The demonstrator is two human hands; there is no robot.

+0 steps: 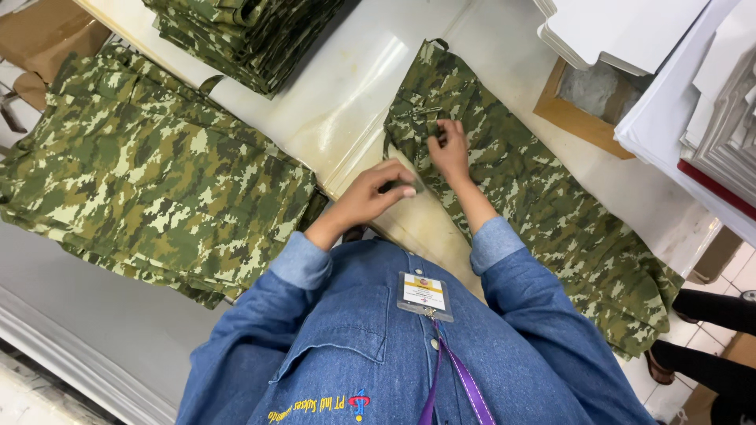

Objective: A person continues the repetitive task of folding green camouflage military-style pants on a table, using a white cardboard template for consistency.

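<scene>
Camouflage trousers [535,197] lie lengthwise on the pale tabletop [346,110], waistband away from us, legs running to the near right edge, where the hems droop out of clear sight. Our right hand [450,149] rests on the cloth just below the waistband, fingers bent and pinching at something small there; what the grip closes on we cannot make out. Our left hand [378,193] hovers beside the trousers' left edge, clenched around a small dark object [408,187], mostly hidden by the fingers.

We count three lots of camouflage cloth: the trousers under our hands, a wide flat pile [150,173] to the left, cut off at the frame edge, and a folded stack [244,35] at the top, also cropped. One badge [425,295] hangs on a purple lanyard [461,378] over our denim shirt [354,346]. White boards [630,31] crowd the upper right, partly out of frame.
</scene>
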